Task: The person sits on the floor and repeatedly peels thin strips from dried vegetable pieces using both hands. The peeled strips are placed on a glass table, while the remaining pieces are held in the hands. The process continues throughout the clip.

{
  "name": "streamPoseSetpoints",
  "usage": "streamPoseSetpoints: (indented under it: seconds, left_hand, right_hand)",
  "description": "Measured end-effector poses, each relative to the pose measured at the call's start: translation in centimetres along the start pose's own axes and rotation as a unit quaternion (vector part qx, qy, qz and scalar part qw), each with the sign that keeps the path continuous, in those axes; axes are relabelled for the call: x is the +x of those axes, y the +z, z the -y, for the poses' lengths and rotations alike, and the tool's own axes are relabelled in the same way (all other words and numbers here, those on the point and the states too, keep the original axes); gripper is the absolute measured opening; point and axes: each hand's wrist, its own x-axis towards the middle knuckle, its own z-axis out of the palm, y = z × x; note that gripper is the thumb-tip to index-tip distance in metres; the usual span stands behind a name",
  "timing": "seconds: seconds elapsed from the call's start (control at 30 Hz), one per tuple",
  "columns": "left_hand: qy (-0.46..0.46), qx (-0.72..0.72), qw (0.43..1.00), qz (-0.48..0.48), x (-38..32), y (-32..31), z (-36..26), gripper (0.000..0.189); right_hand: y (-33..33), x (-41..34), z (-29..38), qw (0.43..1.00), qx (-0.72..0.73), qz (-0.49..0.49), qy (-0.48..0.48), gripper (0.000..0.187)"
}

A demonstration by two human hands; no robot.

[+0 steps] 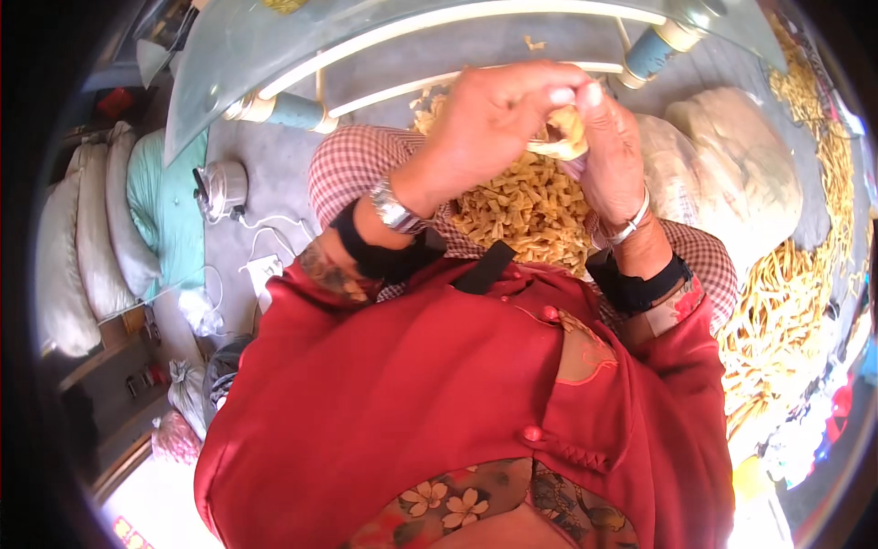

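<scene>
Both my hands are raised close together above my lap, their fingertips meeting. My left hand (494, 117), with a silver watch at the wrist, pinches a curled, yellowish strip (568, 134). From the other side my right hand (607, 147), with a pale bangle, grips the same strip, its lower end against the palm. What the strip is made of, I cannot tell. Below the hands, a heap of short, folded tan pieces (528, 206) lies in my lap between my checked trouser legs.
A glass table (411, 31) stands just ahead. Clear plastic bags (734, 158) and a pile of long yellow strips (775, 329) lie at the right. At the left are a metal pot (223, 189), a white cord (274, 223) and stacked sacks (96, 233).
</scene>
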Motion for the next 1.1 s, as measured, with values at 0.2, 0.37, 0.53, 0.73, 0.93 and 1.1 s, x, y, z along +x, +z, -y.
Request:
streamPoseSetpoints:
  seconds: [0.2, 0.37, 0.53, 0.73, 0.93, 1.1]
  left_hand:
    - [0.049, 0.193, 0.977, 0.083, -0.6, -0.2, 0.1, 0.043]
    - [0.017, 0.251, 0.967, 0.033, -0.9, 0.8, -1.0, 0.049]
    - [-0.015, 0.108, 0.994, -0.025, -0.9, 1.6, 0.7, 0.035]
    - [-0.198, -0.305, 0.927, 0.088, -2.2, 0.3, -0.1, 0.047]
    - [-0.227, -0.539, 0.8, 0.134, -3.1, 0.7, 1.4, 0.056]
    - [-0.228, -0.529, 0.817, 0.028, -3.5, -2.0, 0.9, 0.049]
  right_hand:
    - [-0.6, 0.5, -1.4, 0.991, 0.125, -0.017, 0.048, 0.042]
    - [0.3, 0.3, -2.2, 0.99, 0.111, -0.081, 0.03, 0.023]
    - [0.6, -0.4, -1.3, 0.995, -0.065, -0.071, -0.04, 0.036]
    - [0.6, -1.4, 0.3, 0.996, 0.018, -0.092, 0.007, 0.053]
    - [-1.9, -3.6, -2.7, 0.99, -0.086, -0.093, -0.057, 0.048]
    - [-3.9, -5.6, -1.5, 0.979, -0.148, -0.128, -0.055, 0.036]
